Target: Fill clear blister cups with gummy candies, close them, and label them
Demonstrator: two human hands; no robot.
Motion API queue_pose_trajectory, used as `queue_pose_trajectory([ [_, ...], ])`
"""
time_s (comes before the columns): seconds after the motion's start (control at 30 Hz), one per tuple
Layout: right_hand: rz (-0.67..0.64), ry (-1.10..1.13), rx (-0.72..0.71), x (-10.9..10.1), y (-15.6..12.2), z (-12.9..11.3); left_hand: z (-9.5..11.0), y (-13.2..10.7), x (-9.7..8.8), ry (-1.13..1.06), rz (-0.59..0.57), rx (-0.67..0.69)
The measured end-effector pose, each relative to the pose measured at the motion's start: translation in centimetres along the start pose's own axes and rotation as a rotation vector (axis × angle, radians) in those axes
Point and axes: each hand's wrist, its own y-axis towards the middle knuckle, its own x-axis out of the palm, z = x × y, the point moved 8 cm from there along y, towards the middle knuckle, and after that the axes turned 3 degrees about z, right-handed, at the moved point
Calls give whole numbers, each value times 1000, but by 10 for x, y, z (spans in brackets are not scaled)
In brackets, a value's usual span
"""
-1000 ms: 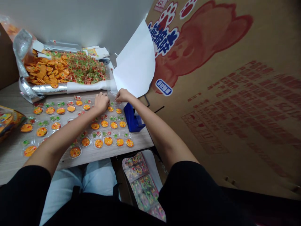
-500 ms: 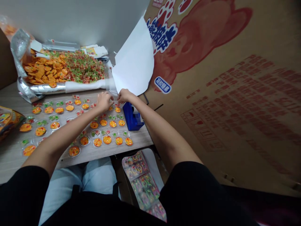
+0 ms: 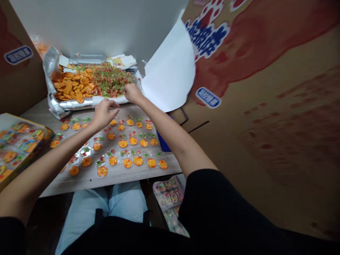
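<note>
- Head view: the right hand (image 3: 133, 93), upper centre, has its fingers bunched downward at the right edge of the red-and-green candy heap (image 3: 110, 78); whether they pinch a piece is too small to tell.
- The left hand (image 3: 104, 114), just lower and further left, is half open above the worktop (image 3: 79, 184), thumb and forefinger apart, with nothing visible between them.
- The step in hand looks like gathering small candies from that heap; the next move probably calls for a light pinch that leaves neighbouring pieces undisturbed.
- Below the hands, at centre, lie clear packs (image 3: 137, 160) in three rough rows, with orange discs and red or green bits; about twenty-five discs show, and the left forearm may hide others.
- Upper left of centre, one heap of loose orange discs (image 3: 74, 86) adjoins the single candy heap.
- Further out: one white sheet (image 3: 167, 71), one blue object (image 3: 164, 143) partly behind the right forearm, one printed package (image 3: 21, 148) at left, and two cardboard boxes (image 3: 265, 124), left and right.
</note>
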Motion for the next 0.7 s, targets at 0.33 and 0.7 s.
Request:
queue_pose_trajectory([
  [0.33,101,86,177,62,54,-11,-46,-68,-82,-25,33,-80],
  [0.7,247,114,219,15,63,-4,-64,-82,-81,-99,23,-108],
])
